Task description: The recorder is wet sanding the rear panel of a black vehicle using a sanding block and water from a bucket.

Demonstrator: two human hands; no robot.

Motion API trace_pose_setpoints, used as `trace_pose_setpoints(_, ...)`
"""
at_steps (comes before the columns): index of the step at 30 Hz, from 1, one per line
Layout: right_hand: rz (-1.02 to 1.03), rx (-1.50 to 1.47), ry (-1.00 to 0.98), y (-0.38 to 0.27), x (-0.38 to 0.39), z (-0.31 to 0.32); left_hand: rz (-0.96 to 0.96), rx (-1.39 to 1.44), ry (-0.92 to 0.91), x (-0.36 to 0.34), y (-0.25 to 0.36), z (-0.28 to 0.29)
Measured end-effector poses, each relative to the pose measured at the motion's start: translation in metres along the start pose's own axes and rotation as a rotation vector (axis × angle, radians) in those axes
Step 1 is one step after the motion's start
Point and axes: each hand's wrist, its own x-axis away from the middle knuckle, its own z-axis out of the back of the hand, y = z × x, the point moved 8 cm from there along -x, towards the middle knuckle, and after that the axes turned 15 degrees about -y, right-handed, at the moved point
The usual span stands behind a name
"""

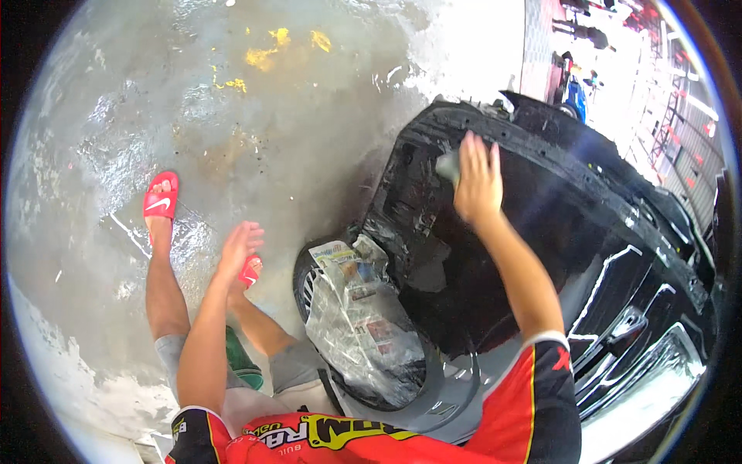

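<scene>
My right hand presses flat on a black car body panel, its fingers stretched toward the far edge. A grey-green pad sticks out from under its left side; the palm hides the rest. The panel looks wet and dull in patches, with rough marks along its left part. Off to the left, my left hand hangs in the air above my foot, fingers stretched out and nothing visible in it. A wheel beside the panel is covered with newspaper and clear plastic sheeting.
A wet grey concrete floor with yellow paint spots spreads at the left. Near my legs stands a green container, partly hidden. Glossy black bodywork continues at the right. A blue vehicle and people show in the far upper right.
</scene>
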Motion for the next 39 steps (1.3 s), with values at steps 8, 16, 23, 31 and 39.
trace_pose_setpoints(8,0.279,-0.015,-0.380,-0.072,0.208,-0.083,-0.003,-0.034,0.003,-0.005,0.001,-0.003)
trace_pose_setpoints(16,-0.181,-0.032,0.077,0.080,0.095,0.030,0.036,-0.110,-0.029,-0.016,-0.030,-0.003)
trace_pose_setpoints(23,0.079,0.130,-0.447,0.002,0.320,-0.082,-0.003,0.000,-0.061,-0.003,-0.024,-0.016)
trace_pose_setpoints(31,-0.191,-0.117,0.022,0.102,0.188,0.035,0.059,-0.101,-0.059,-0.016,-0.065,0.023)
trace_pose_setpoints(39,-0.409,-0.119,-0.066,0.186,0.274,0.050,0.038,-0.089,0.004,-0.021,-0.048,0.021)
